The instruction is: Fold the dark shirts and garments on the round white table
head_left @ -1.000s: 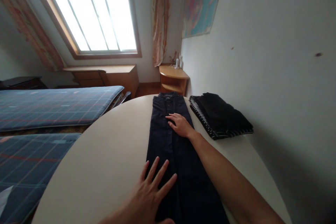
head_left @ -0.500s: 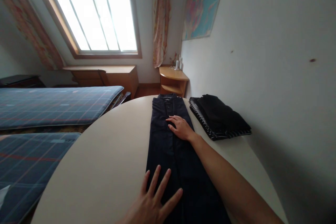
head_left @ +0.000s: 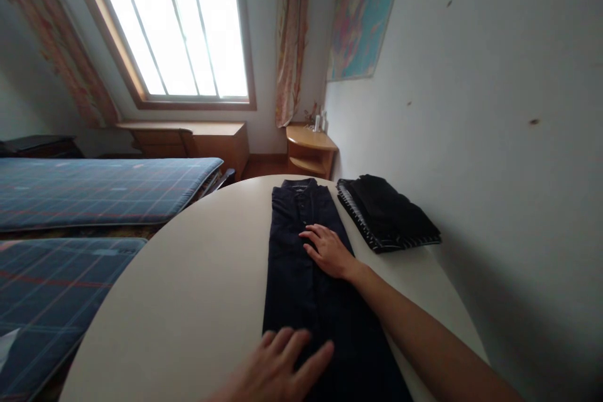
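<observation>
A dark navy shirt (head_left: 294,276), folded into a long narrow strip, lies on the pale round table (head_left: 188,276) with its collar at the far end. My right hand (head_left: 328,251) rests on the upper part of the shirt below the buttons, fingers spread. Over the shirt's lower left part is my left hand (head_left: 282,367), slightly blurred, with thumb apart from the fingers and nothing held; whether it touches the cloth is unclear. Folded black clothes (head_left: 389,213), with a striped piece underneath, are stacked to the right of the shirt.
Two plaid mattresses (head_left: 94,191) are left of the table. A wooden desk (head_left: 217,129) stands beneath the window, and a corner shelf (head_left: 311,137) holds small items. The white wall (head_left: 494,188) runs close along the right side.
My right hand has come slightly nearer along the shirt. My left hand has moved lower, its fingers now closer together and more bent. The view has shifted slightly.
</observation>
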`<action>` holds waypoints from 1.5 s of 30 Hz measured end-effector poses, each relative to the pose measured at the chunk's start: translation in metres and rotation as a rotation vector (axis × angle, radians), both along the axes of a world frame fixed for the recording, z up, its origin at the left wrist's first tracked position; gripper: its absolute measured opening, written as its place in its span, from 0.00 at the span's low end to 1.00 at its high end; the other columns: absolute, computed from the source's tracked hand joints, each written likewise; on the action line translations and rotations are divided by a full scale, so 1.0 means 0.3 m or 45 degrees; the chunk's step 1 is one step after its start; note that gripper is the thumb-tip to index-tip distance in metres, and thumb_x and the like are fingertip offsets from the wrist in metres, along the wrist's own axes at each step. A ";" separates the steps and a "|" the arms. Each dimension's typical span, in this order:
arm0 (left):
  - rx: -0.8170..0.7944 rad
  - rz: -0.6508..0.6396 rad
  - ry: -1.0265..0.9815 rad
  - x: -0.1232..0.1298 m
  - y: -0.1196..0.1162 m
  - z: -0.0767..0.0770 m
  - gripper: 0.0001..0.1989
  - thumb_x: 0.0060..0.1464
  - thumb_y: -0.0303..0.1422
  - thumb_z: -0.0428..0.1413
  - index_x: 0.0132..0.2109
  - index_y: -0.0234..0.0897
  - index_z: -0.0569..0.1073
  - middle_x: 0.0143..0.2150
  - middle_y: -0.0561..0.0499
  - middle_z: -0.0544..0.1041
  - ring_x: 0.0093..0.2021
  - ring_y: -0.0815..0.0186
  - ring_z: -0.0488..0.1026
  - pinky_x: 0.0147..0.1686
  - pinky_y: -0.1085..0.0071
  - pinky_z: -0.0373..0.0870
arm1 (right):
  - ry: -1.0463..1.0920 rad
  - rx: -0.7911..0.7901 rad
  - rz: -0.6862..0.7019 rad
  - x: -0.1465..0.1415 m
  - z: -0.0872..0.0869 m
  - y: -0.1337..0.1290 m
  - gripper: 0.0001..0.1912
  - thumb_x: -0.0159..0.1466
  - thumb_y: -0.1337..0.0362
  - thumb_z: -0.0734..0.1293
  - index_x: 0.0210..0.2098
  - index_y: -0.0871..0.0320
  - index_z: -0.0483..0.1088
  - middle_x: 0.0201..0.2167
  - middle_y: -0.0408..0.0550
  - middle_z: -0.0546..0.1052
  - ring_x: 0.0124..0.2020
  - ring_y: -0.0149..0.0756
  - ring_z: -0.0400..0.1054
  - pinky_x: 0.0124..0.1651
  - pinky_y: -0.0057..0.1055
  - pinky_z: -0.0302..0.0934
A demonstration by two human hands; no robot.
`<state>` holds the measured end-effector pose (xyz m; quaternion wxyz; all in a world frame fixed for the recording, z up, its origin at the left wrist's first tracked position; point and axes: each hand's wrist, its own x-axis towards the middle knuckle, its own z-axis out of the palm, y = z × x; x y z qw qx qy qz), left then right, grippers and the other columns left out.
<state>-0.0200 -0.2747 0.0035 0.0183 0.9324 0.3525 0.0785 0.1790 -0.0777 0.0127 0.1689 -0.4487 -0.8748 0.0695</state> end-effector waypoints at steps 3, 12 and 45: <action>-0.031 0.361 -0.125 0.002 0.198 0.129 0.32 0.59 0.39 0.57 0.68 0.40 0.60 0.69 0.42 0.64 0.65 0.49 0.65 0.59 0.52 0.68 | -0.067 0.007 -0.050 -0.030 0.018 0.021 0.19 0.71 0.57 0.59 0.57 0.53 0.68 0.65 0.54 0.64 0.66 0.47 0.56 0.64 0.50 0.53; -0.048 0.646 -0.161 -0.067 0.428 -0.002 0.36 0.63 0.44 0.51 0.72 0.33 0.54 0.75 0.36 0.45 0.74 0.48 0.44 0.69 0.47 0.49 | -0.241 0.023 0.163 -0.213 0.091 0.224 0.23 0.73 0.59 0.53 0.64 0.53 0.63 0.70 0.48 0.60 0.71 0.42 0.49 0.68 0.48 0.45; -0.119 0.618 -0.169 -0.065 0.427 0.030 0.35 0.62 0.46 0.53 0.73 0.50 0.53 0.76 0.46 0.42 0.74 0.45 0.42 0.68 0.45 0.47 | -0.285 -0.072 -0.109 -0.076 0.074 0.027 0.32 0.73 0.45 0.49 0.70 0.51 0.55 0.74 0.50 0.49 0.74 0.51 0.39 0.71 0.56 0.36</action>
